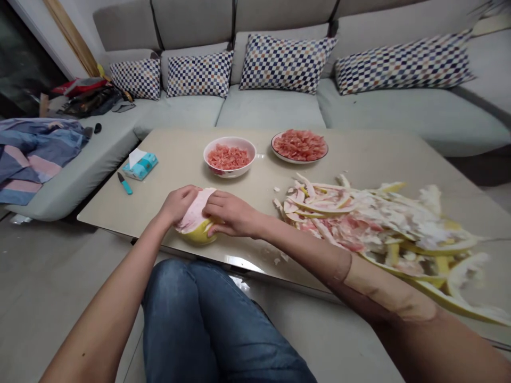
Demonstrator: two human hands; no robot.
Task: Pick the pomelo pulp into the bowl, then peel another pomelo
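A partly peeled pomelo (198, 234) is at the near edge of the table, its yellow-green rind still around the lower part and pinkish-white pith bare on top. My left hand (180, 205) grips its left side, fingers curled over the upper edge. From the right, my right hand (229, 213) holds it too, fingertips on the pith and thumb against the rind. Beyond the hands stands a white bowl (229, 173) of pink pomelo flesh pieces. A dark-rimmed plate (299, 161) heaped with more flesh sits farther back to the right.
Peeled rinds and white pith (383, 229) spread over the table's right half. A small teal-handled knife (125, 184) and a tissue pack (140, 166) lie at the left. A grey sofa (271, 111) with checkered cushions (285, 64) runs behind the table (175, 154).
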